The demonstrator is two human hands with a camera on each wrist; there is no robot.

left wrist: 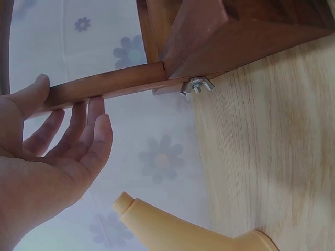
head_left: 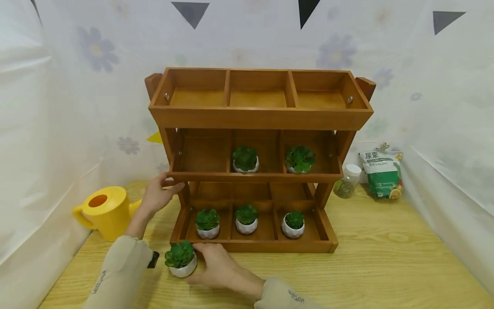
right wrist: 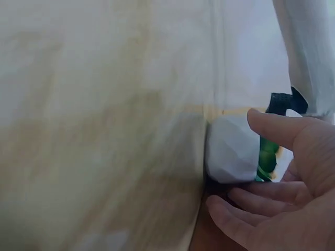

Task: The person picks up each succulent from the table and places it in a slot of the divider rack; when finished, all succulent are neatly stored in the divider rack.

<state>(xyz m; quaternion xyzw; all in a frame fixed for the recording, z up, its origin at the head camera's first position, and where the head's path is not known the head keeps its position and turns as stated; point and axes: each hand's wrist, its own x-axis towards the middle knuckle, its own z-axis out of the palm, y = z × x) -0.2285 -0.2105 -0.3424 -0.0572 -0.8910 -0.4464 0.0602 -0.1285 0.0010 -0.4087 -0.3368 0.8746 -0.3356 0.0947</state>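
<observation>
A three-tier wooden plant stand stands on the table. At its left side my left hand grips the upright post, thumb on one face and fingers on the other. In front of the bottom tier's left corner, a potted succulent in a white faceted pot sits on the table. My right hand is beside this pot, thumb and fingers spread to either side and fingertips right at its edge. Three succulents stand in the bottom tier, one per compartment.
In the middle tier, two succulents fill the centre and right compartments. A yellow watering can stands left of the stand. To the right are a lidded jar and a green-and-white bag. Floral sheeting hangs behind and at both sides.
</observation>
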